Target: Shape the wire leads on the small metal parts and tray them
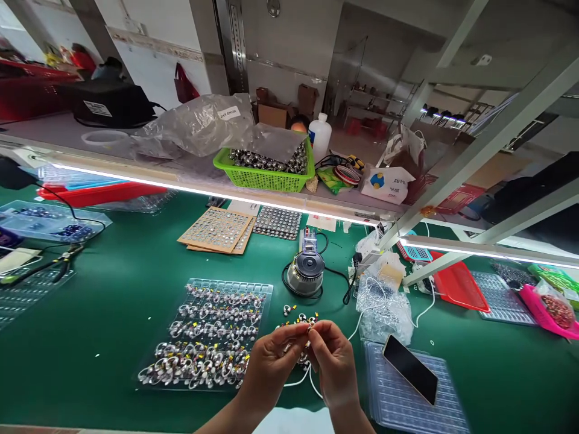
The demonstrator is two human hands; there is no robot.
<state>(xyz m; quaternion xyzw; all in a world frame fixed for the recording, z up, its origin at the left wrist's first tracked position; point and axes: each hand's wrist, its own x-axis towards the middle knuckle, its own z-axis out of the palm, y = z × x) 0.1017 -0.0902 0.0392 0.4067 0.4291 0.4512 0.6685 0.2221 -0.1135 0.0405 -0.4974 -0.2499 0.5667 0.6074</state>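
Observation:
My left hand [270, 360] and my right hand [333, 359] meet low over the green table [113, 289], fingers pinched together on a small metal part with a white wire [309, 329] between the fingertips. The wire trails down below the hands. A few more small parts [296, 313] lie loose on the table just behind the hands. To the left lies a clear plastic tray [266, 288] filled with rows of several silver wired parts.
A small grey round device [308, 272] with a black cable stands behind the hands. A phone [411, 368] rests on stacked clear trays at right, beside a plastic bag of wires [384, 304]. Cardboard sheets of small parts [218, 229] lie further back. A green basket of metal balls [266, 169] sits on the shelf.

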